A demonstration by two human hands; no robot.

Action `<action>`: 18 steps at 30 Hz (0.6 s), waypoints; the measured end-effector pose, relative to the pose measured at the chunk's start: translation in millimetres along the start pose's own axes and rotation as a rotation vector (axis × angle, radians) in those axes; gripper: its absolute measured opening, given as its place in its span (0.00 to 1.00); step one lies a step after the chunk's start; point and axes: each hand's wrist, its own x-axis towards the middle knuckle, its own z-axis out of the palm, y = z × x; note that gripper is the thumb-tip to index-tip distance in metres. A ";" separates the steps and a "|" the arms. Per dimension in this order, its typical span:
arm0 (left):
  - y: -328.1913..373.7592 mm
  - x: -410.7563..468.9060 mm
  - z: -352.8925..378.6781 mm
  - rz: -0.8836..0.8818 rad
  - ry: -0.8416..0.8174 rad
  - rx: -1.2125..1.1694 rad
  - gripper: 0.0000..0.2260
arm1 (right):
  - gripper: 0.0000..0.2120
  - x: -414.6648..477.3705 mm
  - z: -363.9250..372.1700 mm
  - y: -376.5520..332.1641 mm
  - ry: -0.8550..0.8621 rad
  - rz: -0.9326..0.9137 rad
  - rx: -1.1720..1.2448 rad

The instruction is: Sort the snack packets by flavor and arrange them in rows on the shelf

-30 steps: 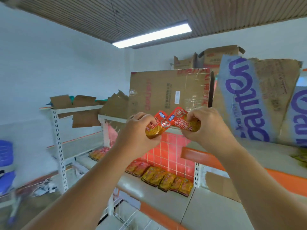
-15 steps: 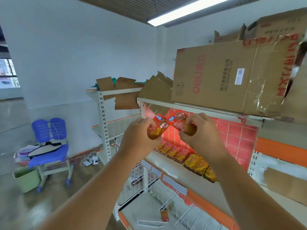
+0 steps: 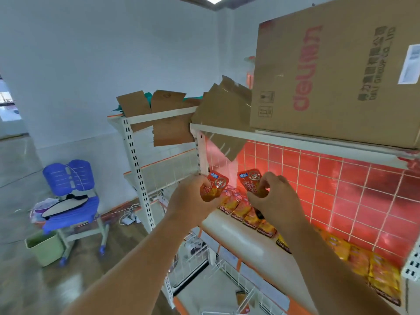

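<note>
Head view: two hands, each holding up one red snack packet in front of the shelf.

The left hand has its fingers curled round the lower part of a red packet, whose printed top sticks up above the knuckles; the right hand pinches a second red packet by its lower end, fingertips closed on it; the two packets stand roughly upright, near each other but apart; both are above the left end of the cream shelf, where a row of orange-red packets lies flat along the red tiled back panel; a large cardboard box sits on the board above; a blue chair and a green bin stand on the floor at left.
</note>
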 end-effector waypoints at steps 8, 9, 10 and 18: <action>-54.7 58.4 81.4 -0.099 -0.157 0.001 0.14 | 0.18 50.4 79.7 63.5 -0.110 0.137 -0.091; -60.7 63.1 90.5 -0.106 -0.178 0.004 0.14 | 0.19 52.3 89.4 68.5 -0.126 0.158 -0.094; -66.9 67.8 99.5 -0.113 -0.197 0.005 0.14 | 0.19 53.8 98.6 72.8 -0.141 0.175 -0.101; -126.6 111.5 170.5 -0.149 -0.376 0.045 0.17 | 0.20 67.6 170.2 95.0 -0.220 0.353 -0.150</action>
